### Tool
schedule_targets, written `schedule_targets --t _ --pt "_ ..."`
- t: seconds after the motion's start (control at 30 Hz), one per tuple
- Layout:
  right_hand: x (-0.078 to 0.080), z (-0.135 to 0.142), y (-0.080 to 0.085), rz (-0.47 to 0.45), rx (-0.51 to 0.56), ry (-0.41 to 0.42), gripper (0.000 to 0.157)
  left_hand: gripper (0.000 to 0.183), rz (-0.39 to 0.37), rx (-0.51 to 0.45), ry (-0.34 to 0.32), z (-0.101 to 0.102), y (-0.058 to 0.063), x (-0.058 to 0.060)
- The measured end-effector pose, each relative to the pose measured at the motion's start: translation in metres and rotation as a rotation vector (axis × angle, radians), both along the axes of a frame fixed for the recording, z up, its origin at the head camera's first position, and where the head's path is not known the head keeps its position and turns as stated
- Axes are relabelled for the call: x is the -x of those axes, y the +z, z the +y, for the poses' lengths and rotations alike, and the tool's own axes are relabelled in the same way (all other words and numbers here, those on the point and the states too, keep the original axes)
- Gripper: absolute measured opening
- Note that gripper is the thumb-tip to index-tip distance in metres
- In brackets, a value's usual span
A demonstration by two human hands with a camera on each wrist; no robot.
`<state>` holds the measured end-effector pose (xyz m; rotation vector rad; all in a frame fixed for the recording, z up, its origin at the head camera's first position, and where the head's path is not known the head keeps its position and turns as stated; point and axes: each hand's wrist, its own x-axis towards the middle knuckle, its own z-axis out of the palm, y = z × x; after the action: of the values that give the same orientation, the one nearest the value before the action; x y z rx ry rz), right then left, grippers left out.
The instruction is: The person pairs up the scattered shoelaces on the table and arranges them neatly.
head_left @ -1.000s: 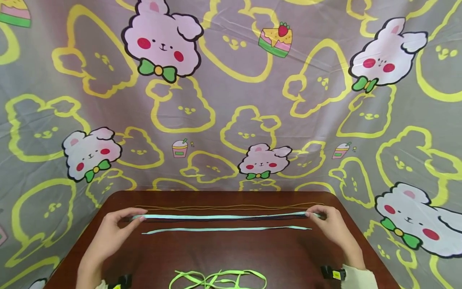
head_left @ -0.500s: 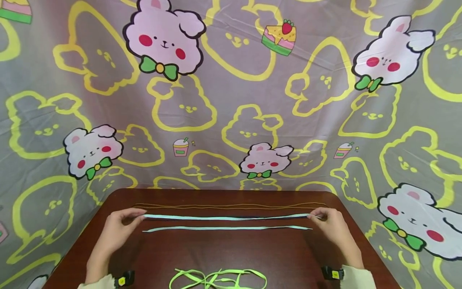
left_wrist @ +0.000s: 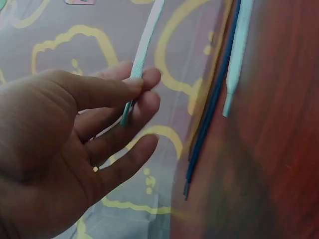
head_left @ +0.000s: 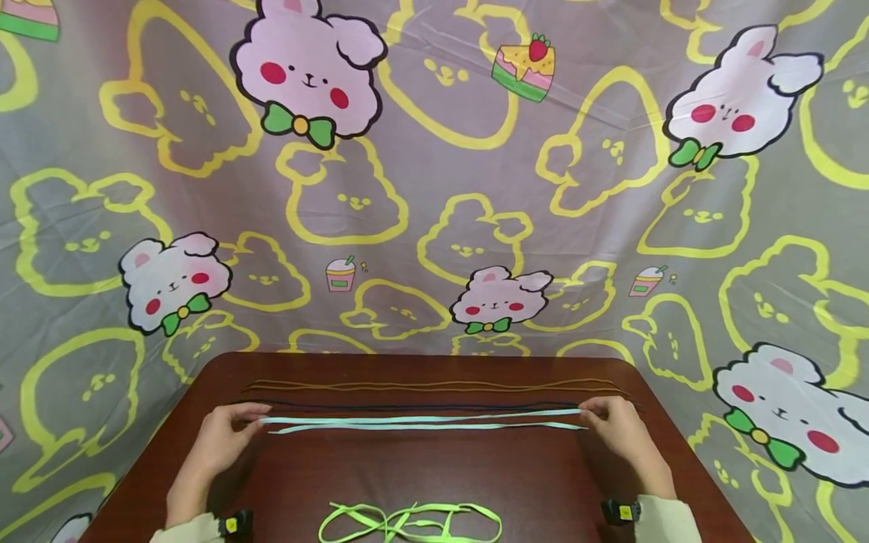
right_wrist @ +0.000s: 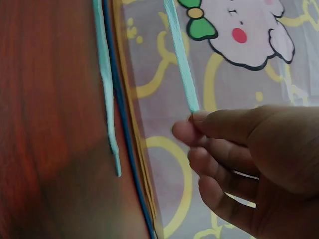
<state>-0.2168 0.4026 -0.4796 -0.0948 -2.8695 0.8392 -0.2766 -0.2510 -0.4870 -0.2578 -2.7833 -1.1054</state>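
Observation:
A mint-green flat shoelace [head_left: 529, 414] is stretched nearly straight between both hands. My left hand [head_left: 220, 437] pinches one end between thumb and index finger; in the left wrist view the lace's tip [left_wrist: 124, 118] pokes out below the thumb and the other fingers are loosely bent. At the opposite end, my right hand [head_left: 621, 430] pinches the lace, its tip hidden behind the fingers. A second mint-green shoelace [head_left: 434, 427] lies straight on the table, just nearer than the held one. Beyond them lie dark blue laces [left_wrist: 214, 99].
Brown laces [head_left: 448, 390] run along the far part of the brown table [head_left: 421, 467]. A neon green shoelace [head_left: 444, 538] lies in loops near the front. Behind the table's rounded far edge hangs a grey curtain [head_left: 407, 264] with cartoon prints.
Both hands have brought the held mint-green shoelace nearer, from over the dark blue laces to close beside the lying mint-green one. The dark blue laces now show more behind it.

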Motion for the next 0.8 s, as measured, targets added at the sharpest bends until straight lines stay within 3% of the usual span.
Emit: schedule_targets --t 0.27,0.47,0.8 --pt "-0.002 0.004 -0.008 -0.082 -0.065 -0.075 0.011 0.007 -0.043 0.085 0.046 -0.005 -0.012 0.004" --pt "-0.001 0.007 -0.014 -0.130 -0.070 -0.071 0.019 0.012 -0.073 0.109 0.056 -0.007 -0.016 0.006" --pt "0.001 0.010 -0.020 -0.155 -0.071 -0.034 0.008 0.006 -0.084 0.138 0.051 -0.004 -0.019 0.007"
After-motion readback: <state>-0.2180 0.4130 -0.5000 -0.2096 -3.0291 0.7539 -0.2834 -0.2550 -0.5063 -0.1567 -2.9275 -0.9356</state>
